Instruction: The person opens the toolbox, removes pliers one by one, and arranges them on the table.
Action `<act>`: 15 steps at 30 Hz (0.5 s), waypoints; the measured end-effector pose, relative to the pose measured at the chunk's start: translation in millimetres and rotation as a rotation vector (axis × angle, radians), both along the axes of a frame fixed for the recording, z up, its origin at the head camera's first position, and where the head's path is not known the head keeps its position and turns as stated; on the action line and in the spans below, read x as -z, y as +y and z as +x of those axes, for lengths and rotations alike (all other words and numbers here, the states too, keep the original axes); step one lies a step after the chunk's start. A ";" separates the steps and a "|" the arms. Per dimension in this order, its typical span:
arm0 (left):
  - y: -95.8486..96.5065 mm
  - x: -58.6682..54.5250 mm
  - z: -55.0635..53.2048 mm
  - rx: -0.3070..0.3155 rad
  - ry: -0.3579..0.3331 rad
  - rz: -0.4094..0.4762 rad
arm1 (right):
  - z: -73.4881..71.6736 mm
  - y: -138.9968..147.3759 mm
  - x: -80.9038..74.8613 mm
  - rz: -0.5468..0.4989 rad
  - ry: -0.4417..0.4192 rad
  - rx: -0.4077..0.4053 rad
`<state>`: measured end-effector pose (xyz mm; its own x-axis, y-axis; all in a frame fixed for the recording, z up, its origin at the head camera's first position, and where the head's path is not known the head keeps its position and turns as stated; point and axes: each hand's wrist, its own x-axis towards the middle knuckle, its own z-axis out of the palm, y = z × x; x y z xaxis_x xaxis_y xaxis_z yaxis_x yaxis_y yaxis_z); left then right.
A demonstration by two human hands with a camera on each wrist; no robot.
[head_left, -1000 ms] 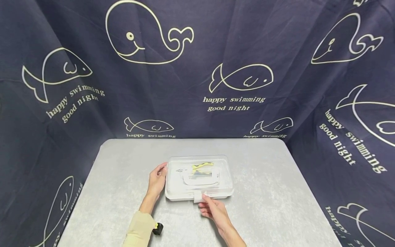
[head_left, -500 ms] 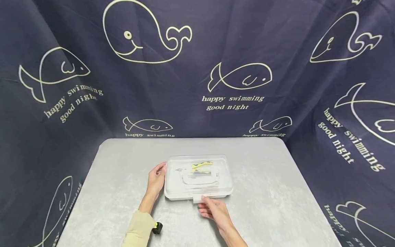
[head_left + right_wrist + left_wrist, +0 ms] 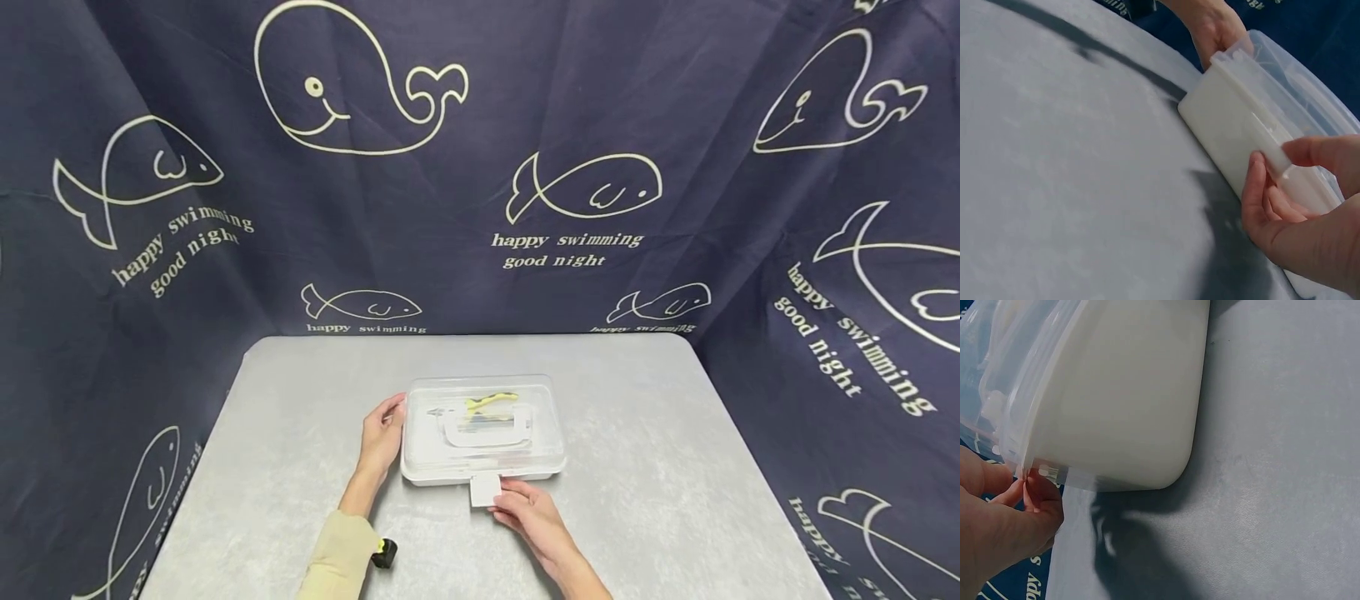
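On the table, at the front of the box, now holds the latch farther out than before in the right hand, pinches the left rim with the left hand, so apparently unfastened in front.

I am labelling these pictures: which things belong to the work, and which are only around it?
In the work: white box; clear lid; front flap, at the right fingers; probably the yellow-handled tool inside.
Only around: grey table; fish-print cloth; black object.
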<state>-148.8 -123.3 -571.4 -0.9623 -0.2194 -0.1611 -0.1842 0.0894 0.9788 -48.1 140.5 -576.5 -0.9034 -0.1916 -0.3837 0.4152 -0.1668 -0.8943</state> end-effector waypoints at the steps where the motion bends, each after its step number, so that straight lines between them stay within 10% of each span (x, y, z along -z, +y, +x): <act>1: 0.3 -0.1 -0.2 -0.002 0.001 0.001 | -0.3 1.4 2.0 0.009 0.006 -0.011; 15: 0.5 0.9 -1.1 -0.005 -0.005 -0.027 | -2.7 5.2 15.3 0.195 -0.029 -0.012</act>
<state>-149.9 -122.7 -572.2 -0.9604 -0.2285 -0.1594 -0.1892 0.1152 0.9752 -50.8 145.7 -591.7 -0.8896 -0.1212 -0.4403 0.4421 0.0136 -0.8969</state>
